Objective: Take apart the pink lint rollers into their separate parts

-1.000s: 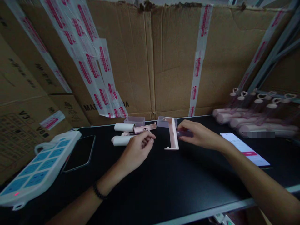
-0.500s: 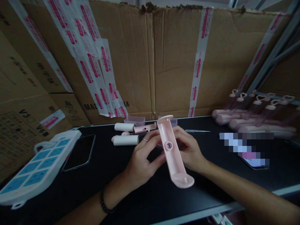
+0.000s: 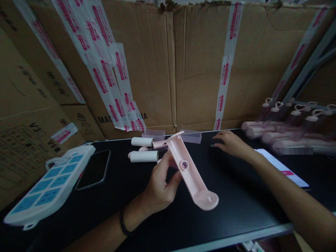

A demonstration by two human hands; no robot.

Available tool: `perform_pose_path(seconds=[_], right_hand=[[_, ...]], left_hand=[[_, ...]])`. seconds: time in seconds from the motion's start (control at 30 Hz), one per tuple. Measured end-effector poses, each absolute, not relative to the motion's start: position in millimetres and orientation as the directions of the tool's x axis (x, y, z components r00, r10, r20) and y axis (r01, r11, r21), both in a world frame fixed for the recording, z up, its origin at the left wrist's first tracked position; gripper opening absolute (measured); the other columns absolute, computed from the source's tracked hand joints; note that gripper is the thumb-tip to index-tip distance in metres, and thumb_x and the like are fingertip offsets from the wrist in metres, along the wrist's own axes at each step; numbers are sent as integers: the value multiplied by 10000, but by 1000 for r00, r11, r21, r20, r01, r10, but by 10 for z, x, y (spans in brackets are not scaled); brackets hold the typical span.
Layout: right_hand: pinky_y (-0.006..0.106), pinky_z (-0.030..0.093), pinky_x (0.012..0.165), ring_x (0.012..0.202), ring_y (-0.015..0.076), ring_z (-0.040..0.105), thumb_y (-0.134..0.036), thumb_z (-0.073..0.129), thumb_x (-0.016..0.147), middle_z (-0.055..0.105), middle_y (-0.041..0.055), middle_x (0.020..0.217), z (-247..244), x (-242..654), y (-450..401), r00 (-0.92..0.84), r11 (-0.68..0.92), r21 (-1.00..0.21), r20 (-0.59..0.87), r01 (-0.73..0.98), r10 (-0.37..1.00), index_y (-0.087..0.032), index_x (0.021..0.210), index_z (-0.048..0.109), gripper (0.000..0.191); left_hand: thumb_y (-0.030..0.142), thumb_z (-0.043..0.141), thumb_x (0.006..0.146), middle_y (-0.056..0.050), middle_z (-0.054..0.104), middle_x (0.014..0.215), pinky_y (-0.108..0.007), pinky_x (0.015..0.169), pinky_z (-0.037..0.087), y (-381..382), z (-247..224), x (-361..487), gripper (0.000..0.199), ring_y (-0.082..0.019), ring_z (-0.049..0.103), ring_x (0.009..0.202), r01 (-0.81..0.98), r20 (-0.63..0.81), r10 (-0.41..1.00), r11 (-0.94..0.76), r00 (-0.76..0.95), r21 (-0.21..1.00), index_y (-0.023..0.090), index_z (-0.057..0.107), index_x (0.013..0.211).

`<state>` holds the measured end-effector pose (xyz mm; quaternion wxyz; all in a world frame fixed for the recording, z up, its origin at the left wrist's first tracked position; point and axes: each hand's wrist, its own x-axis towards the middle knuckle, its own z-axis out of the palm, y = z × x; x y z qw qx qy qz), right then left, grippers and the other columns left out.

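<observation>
My left hand (image 3: 160, 185) grips a long pink curved holder (image 3: 193, 171) from behind, at its left side. The holder is tilted, with its hollow side facing me; a hole sits at its middle and a rounded end with a small peg is at the lower right. My right hand (image 3: 232, 144) reaches over the black table, thumb and fingers apart, low at the place where a thin screwdriver lay; only a small greyish bit shows by the thumb. Behind the holder lie two white rollers (image 3: 144, 156) and a smaller pink bracket (image 3: 159, 144), partly covered.
A white power strip (image 3: 52, 182) and a dark phone (image 3: 95, 169) lie at the left. At the right are a lit phone (image 3: 282, 166) and several pink rollers with heart-shaped handles (image 3: 296, 134). Clear trays (image 3: 191, 137) stand before the cardboard wall (image 3: 199, 70).
My right hand has left the pink holder and moved right to the screwdriver's place. The holder has tilted further in my left hand, its upper end swinging left.
</observation>
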<state>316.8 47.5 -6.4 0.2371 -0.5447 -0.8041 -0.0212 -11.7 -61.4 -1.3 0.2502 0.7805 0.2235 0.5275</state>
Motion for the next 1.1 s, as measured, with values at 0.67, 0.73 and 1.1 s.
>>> perform_pose_path(seconds=[0.67,0.73,1.1], right_hand=[[223,349,453,504,88,447,-375,555,1039,662,3,825,612,2481,-269,200,801,-572,818,178,539,-214,1090,610,177],[219,319,404,446,78,428,-362,562,1036,671,-1,764,676,2253,-477,294,870,-493,834,15,467,-210,966,604,173],[249,452,349,428,127,591,-189,711,934,803,-7,858,473,1869,-1005,310,932,-362,888,18,339,-268,1080,489,278]], left_hand=[[353,553,944,-176,564,1222,-485,979,497,-425,113,-244,475,-337,575,1121,149,727,398,-911,559,385,161,420,1357],[349,534,947,-195,558,1278,-510,1013,483,-417,100,-248,494,-357,562,1175,148,728,379,-920,571,363,154,412,1384],[511,360,1041,-175,584,1286,-500,1034,472,-465,49,-189,519,-333,580,1153,31,735,400,-887,548,460,156,473,1404]])
